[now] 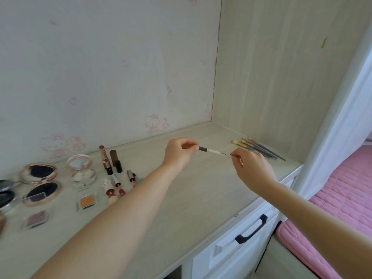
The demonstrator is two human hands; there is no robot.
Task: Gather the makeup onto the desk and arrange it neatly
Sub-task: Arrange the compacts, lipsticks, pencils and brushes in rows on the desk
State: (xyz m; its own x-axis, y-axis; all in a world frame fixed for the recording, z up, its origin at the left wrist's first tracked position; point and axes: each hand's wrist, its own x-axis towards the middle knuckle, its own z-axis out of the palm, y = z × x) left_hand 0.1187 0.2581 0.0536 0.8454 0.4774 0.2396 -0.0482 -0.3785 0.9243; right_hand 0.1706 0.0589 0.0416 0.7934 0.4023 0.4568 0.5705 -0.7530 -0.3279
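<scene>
while pinched: pencil [213, 151] (both ends) above desk [201, 190]

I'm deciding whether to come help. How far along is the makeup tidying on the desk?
Well along. Compacts, lipsticks and small eyeshadow pans already lie grouped on the left of the desk; brushes lie together at the far right. The left hand and right hand each pinch an end of a pencil above the desk. It still needs placing.

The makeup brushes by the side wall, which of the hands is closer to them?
Right. The right hand sits just before the makeup brushes; the left hand is farther left.
</scene>
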